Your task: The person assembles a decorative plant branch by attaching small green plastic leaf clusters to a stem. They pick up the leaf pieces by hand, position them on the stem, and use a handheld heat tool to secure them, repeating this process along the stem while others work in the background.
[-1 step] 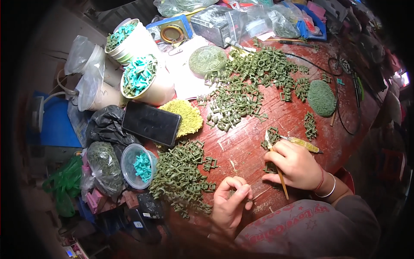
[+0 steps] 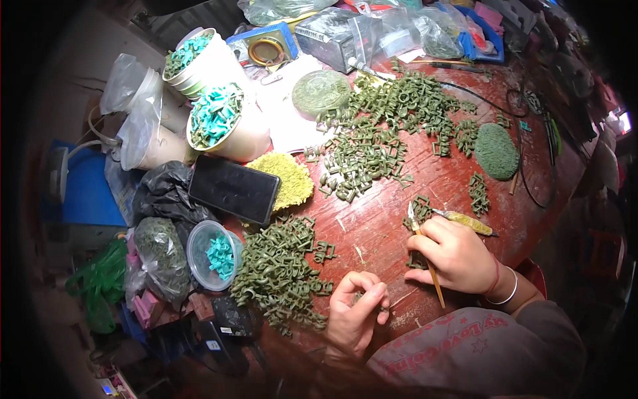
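Observation:
My right hand (image 2: 455,258) is closed around a slim knife (image 2: 436,284) with a wooden handle; its pale metal blade points away from me. Beneath and beside that hand lie several dark green ring-shaped pieces (image 2: 420,207). A second tool with a yellow wrapped handle (image 2: 465,221) rests just beyond my knuckles. Lower and to the left, my left hand (image 2: 359,307) pinches a small dark green piece (image 2: 359,294), mostly covered by the fingers. Left of it spreads a heap of similar green pieces (image 2: 279,272).
A larger green pile (image 2: 399,106) covers the table's far middle, near two round green discs (image 2: 321,93) (image 2: 496,151). At left are a black phone (image 2: 234,189) on a yellow sponge-like pad (image 2: 292,183), a clear tub (image 2: 193,256) with turquoise pieces, and filled white cups (image 2: 232,136).

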### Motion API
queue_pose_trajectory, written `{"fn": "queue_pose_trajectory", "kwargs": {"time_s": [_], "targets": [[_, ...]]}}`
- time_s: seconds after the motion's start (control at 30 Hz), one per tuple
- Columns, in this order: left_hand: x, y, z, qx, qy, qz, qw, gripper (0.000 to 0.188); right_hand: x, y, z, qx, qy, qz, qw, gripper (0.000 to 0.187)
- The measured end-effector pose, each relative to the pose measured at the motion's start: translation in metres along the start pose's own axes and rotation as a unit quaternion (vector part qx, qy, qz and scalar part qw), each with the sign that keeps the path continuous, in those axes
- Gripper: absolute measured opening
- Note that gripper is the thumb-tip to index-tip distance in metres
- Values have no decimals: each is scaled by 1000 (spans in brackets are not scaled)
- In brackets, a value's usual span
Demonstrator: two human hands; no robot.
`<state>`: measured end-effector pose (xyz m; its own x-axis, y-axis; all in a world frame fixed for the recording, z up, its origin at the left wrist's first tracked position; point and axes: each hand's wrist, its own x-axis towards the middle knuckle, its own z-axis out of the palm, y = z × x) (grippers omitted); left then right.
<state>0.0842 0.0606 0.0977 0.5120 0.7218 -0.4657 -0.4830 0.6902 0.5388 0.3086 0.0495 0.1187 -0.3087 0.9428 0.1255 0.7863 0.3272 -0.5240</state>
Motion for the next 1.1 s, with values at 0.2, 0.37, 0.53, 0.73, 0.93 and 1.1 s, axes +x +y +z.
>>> {"fn": "queue_pose_trajectory", "kwargs": {"time_s": [0.2, 0.37, 0.53, 0.73, 0.93, 1.1], "targets": [[2, -3, 8, 67, 59, -42, 995, 14, -6, 3, 7, -14, -31, -65, 997, 35], [3, -8, 7, 165, 8, -30, 986, 20, 3, -6, 0, 139, 27, -92, 986, 31], [0, -3, 15, 198, -23, -64, 978, 24, -1, -9, 4, 234, 17, -136, 963, 38], [0, -6, 12, 180, -12, -46, 982, 20, -2, -6, 7, 197, 24, -150, 969, 38], [2, -7, 11, 147, 64, -20, 987, 16, 3, -7, 4, 213, 65, -76, 972, 42], [0, -9, 11, 122, 69, 20, 990, 20, -5, 6, 8, 265, 82, -84, 957, 22]]}}
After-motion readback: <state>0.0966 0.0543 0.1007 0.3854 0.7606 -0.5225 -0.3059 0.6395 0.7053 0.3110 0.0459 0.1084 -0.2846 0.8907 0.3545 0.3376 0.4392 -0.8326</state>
